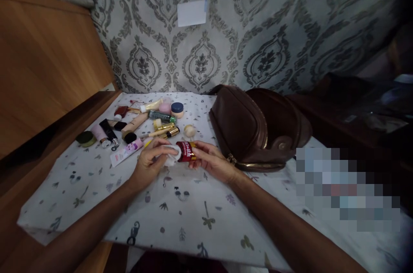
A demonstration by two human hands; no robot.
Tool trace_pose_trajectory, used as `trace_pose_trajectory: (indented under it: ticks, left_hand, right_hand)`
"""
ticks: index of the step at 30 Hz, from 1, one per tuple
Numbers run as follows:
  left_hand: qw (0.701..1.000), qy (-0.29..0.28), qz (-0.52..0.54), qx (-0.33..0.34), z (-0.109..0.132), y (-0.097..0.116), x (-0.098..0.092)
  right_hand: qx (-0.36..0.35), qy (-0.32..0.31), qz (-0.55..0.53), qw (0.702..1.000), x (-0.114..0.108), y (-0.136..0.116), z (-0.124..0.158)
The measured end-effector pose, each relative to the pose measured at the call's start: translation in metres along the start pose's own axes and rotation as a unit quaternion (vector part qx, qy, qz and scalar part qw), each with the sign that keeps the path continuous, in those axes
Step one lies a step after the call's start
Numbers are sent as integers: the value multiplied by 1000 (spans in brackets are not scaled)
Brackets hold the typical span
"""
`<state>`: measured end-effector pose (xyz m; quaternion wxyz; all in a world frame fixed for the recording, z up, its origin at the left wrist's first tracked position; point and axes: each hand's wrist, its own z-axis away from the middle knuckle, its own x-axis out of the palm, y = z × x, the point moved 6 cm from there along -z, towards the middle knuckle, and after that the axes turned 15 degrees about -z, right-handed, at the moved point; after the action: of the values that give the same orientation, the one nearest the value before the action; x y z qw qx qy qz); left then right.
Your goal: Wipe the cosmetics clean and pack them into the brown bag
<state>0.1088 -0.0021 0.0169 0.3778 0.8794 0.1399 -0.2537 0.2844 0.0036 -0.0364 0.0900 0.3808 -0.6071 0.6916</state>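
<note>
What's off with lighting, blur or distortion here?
Head view: dim light, right edge nearly black; head view: brown bag shadowed, its gold zipper glinting; head view: small print on red-labelled jar too soft to read; head view: wide-angle stretch toward the corners; head view: pixelated patch at lower right masks detail.

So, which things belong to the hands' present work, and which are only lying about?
In use:
red labelled bottle, in the right hand
white tissue or cloth, in the left hand, against the bottle

Lying about:
brown zipped bag
pink-and-white tube
navy-lidded jar
green bottle
</note>
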Motion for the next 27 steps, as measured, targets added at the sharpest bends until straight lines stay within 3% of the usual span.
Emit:
trace_pose_trajectory:
  ticks: [7, 16, 19, 24, 27]
  left_hand:
    - [997, 40, -23, -63, 0, -13, -2]
    - [977, -64, 55, -195, 8, -30, 20]
    - [988, -43, 29, -147, 8, -26, 17]
    - [1000, 3, -8, 5, 3, -4, 10]
    - [998, 16, -47, 44, 4, 6, 8]
  right_hand:
    - [-4, -15, 12, 1000, 0, 1, 0]
    - [-58, 43, -42, 997, -6, -8, -1]
    - [-69, 67, -51, 994, -6, -9, -1]
    - [-70, 92, -44, 992, -10, -7, -2]
    - [-68, 106, -4, 992, -13, -6, -2]
